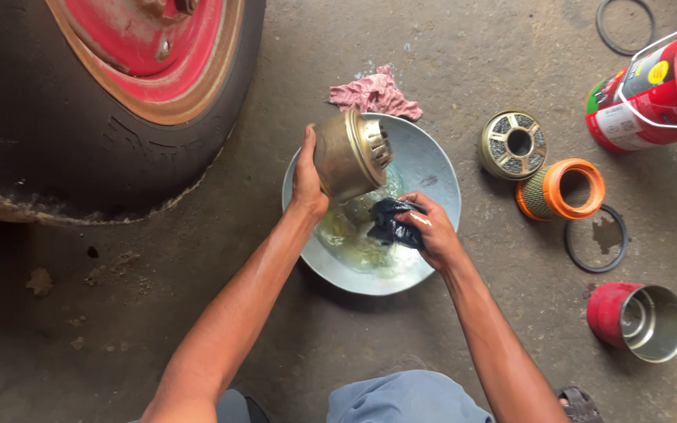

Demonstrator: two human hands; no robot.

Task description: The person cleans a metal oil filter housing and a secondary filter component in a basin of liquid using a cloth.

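Left hand (pixel 307 176) gripping housing (pixel 348 157) over basin (pixel 432 168): rigid, probably heavy, oily-slick; I'm holding its side | right hand (pixel 431 231) at 4 o'clock squeezing soft rag (pixel 392 223).

A brass-coloured metal housing (pixel 348 155) is tilted above the basin; a dark wet rag (pixel 395 222) is bunched beneath.

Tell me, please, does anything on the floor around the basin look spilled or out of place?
The red canister lies tipped on its side at the top right, and a dark wet patch sits inside the black rubber ring.
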